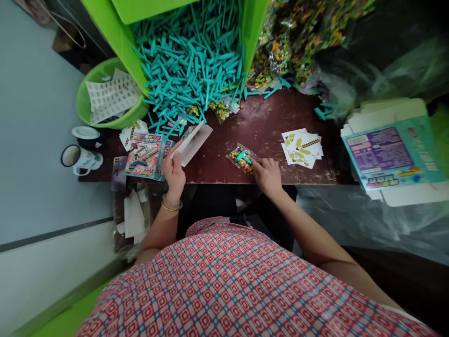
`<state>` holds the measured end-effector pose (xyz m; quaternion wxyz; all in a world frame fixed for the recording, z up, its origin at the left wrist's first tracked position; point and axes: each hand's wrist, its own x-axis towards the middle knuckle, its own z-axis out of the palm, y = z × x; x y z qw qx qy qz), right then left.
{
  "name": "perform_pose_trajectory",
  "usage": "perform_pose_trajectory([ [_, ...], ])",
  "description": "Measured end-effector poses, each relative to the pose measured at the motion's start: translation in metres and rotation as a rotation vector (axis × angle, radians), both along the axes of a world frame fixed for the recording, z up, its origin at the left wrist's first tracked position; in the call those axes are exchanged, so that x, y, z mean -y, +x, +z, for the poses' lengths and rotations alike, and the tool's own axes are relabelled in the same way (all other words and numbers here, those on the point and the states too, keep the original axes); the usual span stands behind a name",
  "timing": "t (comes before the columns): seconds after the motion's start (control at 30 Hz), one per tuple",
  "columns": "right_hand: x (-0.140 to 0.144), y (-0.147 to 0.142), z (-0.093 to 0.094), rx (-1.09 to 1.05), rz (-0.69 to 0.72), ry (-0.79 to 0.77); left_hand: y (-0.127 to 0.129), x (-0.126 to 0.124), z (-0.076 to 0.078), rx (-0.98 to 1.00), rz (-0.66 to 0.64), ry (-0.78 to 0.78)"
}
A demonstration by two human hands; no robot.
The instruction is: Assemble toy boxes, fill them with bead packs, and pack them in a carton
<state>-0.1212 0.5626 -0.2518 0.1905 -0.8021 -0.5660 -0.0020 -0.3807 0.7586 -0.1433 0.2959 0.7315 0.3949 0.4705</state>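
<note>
My left hand [173, 174] holds a small open cardboard box [192, 141] by its lower end, tilted above the dark wooden table [259, 131]. My right hand [267, 177] rests on the table with its fingers gripping a clear plastic packet [241, 158] of small coloured pieces with a teal part on it. A stack of printed flat boxes [145, 157] lies just left of my left hand. A pile of white sticker sheets [302, 147] lies to the right of my right hand.
A big heap of teal plastic sticks [189, 61] spills from a green bin at the back. A green basket [105, 96] with sheets, two mugs [79, 159] and a phone [119, 171] sit left. Bags of coloured pieces [298, 37] and flat cartons [393, 154] lie right.
</note>
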Motion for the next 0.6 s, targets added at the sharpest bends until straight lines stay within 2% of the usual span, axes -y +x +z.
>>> perform_pose_trajectory([
  [0.27,0.008,-0.008,0.002,-0.174,-0.001,0.095,0.0,0.003,0.003,0.012,0.008,-0.023],
  [0.47,0.019,-0.02,0.001,-0.131,0.052,0.049,-0.001,0.0,0.002,0.034,0.0,-0.04],
  [0.6,0.022,-0.023,-0.004,-0.1,0.075,0.028,0.0,0.0,0.008,0.026,0.007,-0.068],
])
